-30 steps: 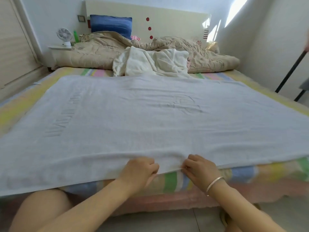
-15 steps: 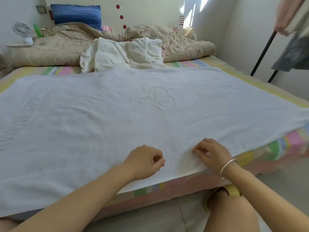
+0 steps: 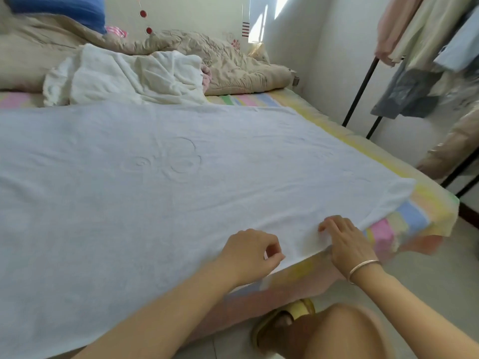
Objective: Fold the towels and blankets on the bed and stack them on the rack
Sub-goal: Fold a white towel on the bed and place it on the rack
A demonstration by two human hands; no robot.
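Head view: a person stands at the foot of a bed with a striped pastel sheet, both bare forearms reaching in from 6 o'clock.
White towel: spread flat over the near half of the bed, filling the frame from 9 o'clock to the centre. Its near edge runs along the mattress edge, and its right corner lies toward 3 o'clock.
Left hand: over the towel's near edge at about 5 o'clock, fingers curled with the thumb tip against the forefinger. Whether cloth is caught between them cannot be told.
Right hand: just beside the left hand, at its 3 o'clock. The fingers are bent with their tips on the towel at its edge and the thumb is hidden, so a grip cannot be told.
Bracelet: silver, on the right wrist.
Crumpled white cloth: heaped at 11 o'clock, touching the towel's far edge.
Beige quilt: bunched behind it along the headboard, at 12 o'clock.
Rack: black poles at 2 o'clock beside the bed, with hanging clothes on it.
Yellow slipper: on the floor at 6 o'clock.
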